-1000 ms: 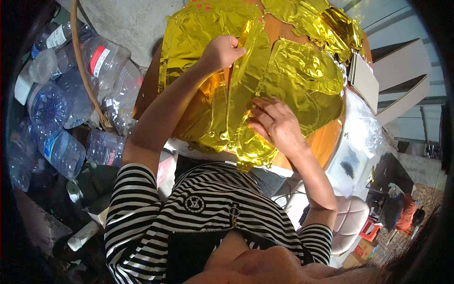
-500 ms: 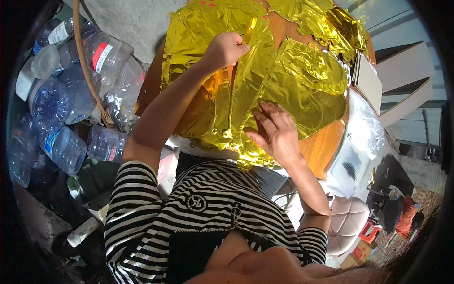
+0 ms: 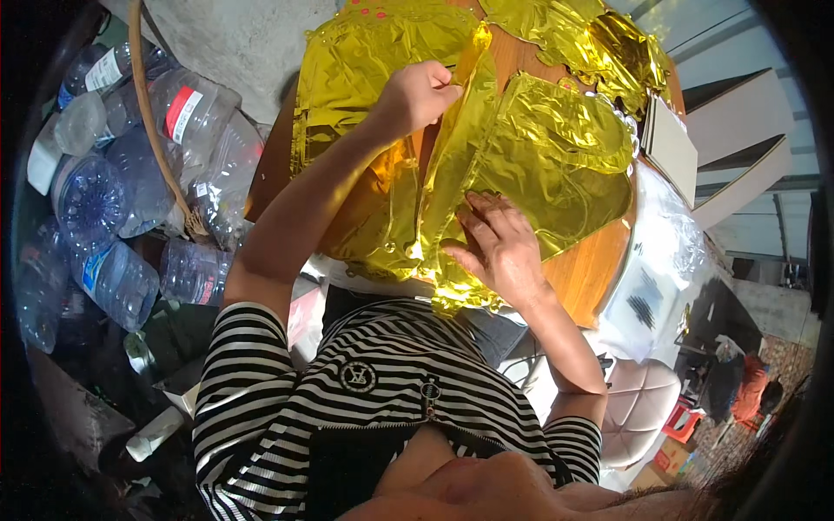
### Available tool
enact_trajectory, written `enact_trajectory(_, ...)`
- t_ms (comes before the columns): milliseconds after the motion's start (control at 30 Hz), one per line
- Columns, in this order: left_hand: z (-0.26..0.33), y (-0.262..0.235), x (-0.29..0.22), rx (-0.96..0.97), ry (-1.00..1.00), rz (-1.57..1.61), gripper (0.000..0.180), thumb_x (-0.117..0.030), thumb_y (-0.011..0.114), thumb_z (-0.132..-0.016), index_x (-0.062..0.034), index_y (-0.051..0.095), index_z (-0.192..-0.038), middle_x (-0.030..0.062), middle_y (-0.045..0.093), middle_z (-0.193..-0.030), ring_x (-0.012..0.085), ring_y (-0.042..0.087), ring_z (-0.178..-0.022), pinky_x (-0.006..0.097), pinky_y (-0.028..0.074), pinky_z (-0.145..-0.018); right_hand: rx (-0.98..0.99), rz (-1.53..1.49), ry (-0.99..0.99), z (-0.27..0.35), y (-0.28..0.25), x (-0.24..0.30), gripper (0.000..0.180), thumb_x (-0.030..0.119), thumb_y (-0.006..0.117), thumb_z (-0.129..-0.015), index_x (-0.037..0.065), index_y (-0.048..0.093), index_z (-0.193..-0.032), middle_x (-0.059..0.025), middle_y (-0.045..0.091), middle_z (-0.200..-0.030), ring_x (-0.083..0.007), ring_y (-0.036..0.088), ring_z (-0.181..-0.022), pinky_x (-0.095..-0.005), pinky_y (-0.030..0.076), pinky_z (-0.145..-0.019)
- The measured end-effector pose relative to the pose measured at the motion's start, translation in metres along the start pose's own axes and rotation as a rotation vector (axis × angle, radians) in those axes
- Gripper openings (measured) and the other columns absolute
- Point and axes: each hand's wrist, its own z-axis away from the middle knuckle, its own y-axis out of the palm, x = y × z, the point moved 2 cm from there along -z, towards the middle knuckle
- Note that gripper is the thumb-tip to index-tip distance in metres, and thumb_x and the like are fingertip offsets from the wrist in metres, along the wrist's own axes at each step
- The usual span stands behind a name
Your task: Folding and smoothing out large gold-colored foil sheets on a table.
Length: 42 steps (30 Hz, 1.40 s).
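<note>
Several shiny gold foil sheets lie overlapping in front of me. My left hand is closed in a pinch on the edge of the middle foil sheet, whose long strip stands partly lifted and folded. My right hand rests flat, fingers stretched, on the near part of the foil beside the right-hand foil sheet. Another foil sheet spreads under and beyond my left forearm. Crumpled foil bunches at the table's near edge, below my right hand.
The foil lies on a brown wooden table. More crumpled foil sits at its far right. Grey-white boards and a clear plastic bag flank the right edge. Plastic bottles crowd the left, with a thin brown stick among them.
The foil strip at my left hand has been lifted and folded narrower. My right hand has slid slightly nearer to me and to the left.
</note>
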Motion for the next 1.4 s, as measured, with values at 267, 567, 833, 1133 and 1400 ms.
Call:
enact_trajectory(267, 0.001, 0.027, -0.038, 0.027, 0.021, 0.087, 0.028, -0.02, 0.07, -0.097, 0.0036, 0.059, -0.107, 0.006, 0.067, -0.083, 0.0094, 0.063, -0.066, 0.025, 0.053, -0.056, -0.05, 0.012, -0.028, 0.001, 0.005, -0.004, 0.044, 0.033, 0.081, -0.08, 0.004, 0.072, -0.111, -0.0131, 0.065, -0.126, -0.0356, 0.062, -0.115, -0.0457, 0.049, -0.099)
enact_trajectory(567, 0.0, 0.087, -0.041, 0.076, 0.164, -0.157, 0.031, -0.022, 0.073, -0.09, 0.0002, 0.06, -0.107, 0.012, 0.071, -0.079, 0.022, 0.07, -0.07, 0.036, 0.053, -0.063, -0.143, 0.003, -0.11, 0.012, -0.007, -0.002, 0.031, 0.026, 0.08, -0.082, 0.005, 0.072, -0.104, -0.0093, 0.068, -0.115, -0.0272, 0.064, -0.109, -0.0409, 0.051, -0.099)
enact_trajectory(833, -0.008, 0.087, -0.044, 0.442, -0.066, 0.217, 0.033, -0.024, 0.069, -0.097, 0.0014, 0.06, -0.117, 0.0119, 0.072, -0.107, 0.0185, 0.071, -0.087, 0.033, 0.058, -0.078, -0.117, 0.057, -0.209, 0.016, -0.012, 0.008, 0.039, 0.011, 0.075, -0.078, 0.007, 0.071, -0.117, -0.0083, 0.065, -0.124, -0.026, 0.061, -0.117, -0.0428, 0.048, -0.107)
enact_trajectory(1133, 0.029, 0.026, 0.001, 0.232, 0.866, -0.623, 0.046, -0.017, 0.074, -0.086, -0.003, 0.063, -0.129, 0.0196, 0.056, -0.143, 0.0372, 0.05, -0.135, 0.047, 0.042, -0.111, -0.108, 0.129, -0.25, 0.0, -0.014, 0.004, 0.041, 0.012, 0.071, -0.078, 0.006, 0.07, -0.118, -0.0103, 0.061, -0.132, -0.0266, 0.058, -0.123, -0.0459, 0.046, -0.11)
enact_trajectory(1400, 0.041, 0.044, -0.009, 0.283, 0.88, -0.702, 0.057, -0.022, 0.079, -0.082, -0.0076, 0.061, -0.134, 0.0147, 0.048, -0.153, 0.032, 0.042, -0.144, 0.049, 0.034, -0.117, -0.141, 0.175, -0.299, -0.004, 0.001, -0.006, 0.029, 0.013, 0.069, -0.077, 0.005, 0.072, -0.105, -0.0085, 0.067, -0.122, -0.0253, 0.063, -0.116, -0.0439, 0.049, -0.107)
